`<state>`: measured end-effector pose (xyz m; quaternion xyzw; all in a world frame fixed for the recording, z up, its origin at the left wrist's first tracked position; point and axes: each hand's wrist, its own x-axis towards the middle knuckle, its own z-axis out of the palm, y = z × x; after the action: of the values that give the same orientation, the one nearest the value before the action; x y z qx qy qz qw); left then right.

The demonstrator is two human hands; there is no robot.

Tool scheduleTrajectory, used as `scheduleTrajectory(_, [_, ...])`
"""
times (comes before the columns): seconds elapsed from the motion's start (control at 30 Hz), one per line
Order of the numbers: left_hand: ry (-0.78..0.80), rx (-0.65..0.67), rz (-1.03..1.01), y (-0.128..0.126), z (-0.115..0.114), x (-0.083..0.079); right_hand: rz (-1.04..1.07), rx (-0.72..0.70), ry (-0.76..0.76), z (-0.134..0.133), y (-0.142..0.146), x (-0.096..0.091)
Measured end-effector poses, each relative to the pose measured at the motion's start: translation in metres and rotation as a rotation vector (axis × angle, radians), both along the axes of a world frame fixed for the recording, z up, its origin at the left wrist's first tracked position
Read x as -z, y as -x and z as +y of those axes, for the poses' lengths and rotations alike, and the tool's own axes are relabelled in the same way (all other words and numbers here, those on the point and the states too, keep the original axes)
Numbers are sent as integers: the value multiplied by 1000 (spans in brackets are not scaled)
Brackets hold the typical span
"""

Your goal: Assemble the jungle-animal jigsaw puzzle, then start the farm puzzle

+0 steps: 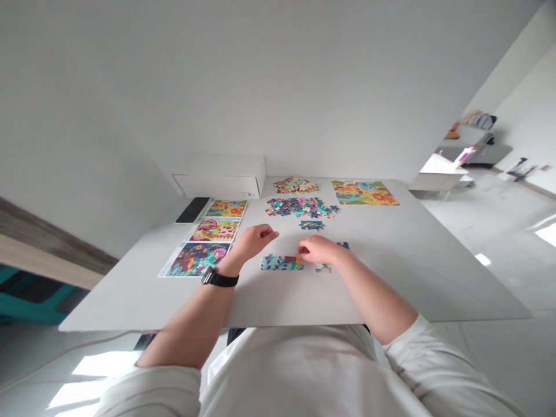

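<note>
A strip of joined jigsaw puzzle pieces (281, 263), teal with leaf patterns, lies on the table in front of me. My right hand (320, 250) is at its right end, fingers pinched on a puzzle piece with orange on it (299, 260), partly hidden by the fingertips. Beside that hand lie a pale loose piece (323, 269) and a dark piece (343, 245), the latter partly covered by my wrist. My left hand (256, 240) hovers up and left of the strip, fingers curled in, nothing visible in them. A short joined section (311, 225) lies farther back.
Behind are a pile of purple and teal pieces (299, 207) and a paler pile (296, 185). An animal picture puzzle (365, 193) lies back right. On the left are printed picture sheets (200, 259), a phone (192, 210) and a white box (217, 185) against the wall.
</note>
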<state>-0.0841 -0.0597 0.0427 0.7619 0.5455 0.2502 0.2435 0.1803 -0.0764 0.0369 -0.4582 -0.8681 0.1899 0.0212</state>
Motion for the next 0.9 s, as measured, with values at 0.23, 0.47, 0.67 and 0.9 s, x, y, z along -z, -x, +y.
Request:
scheduleTrajectory(0.23, [-110, -113, -325, -14, 40, -34, 64, 1, -62, 5, 0, 5])
scheduleTrajectory(0.47, [-161, 34, -195, -56, 67, -53, 313, 158, -262, 16, -6, 11])
scheduleTrajectory(0.67, [-103, 49, -408, -63, 92, -36, 390, 255, -339, 21, -9, 24])
scheduleTrajectory(0.9, [-8, 17, -427, -35, 113, -28, 344, 424, -376, 66, -32, 11])
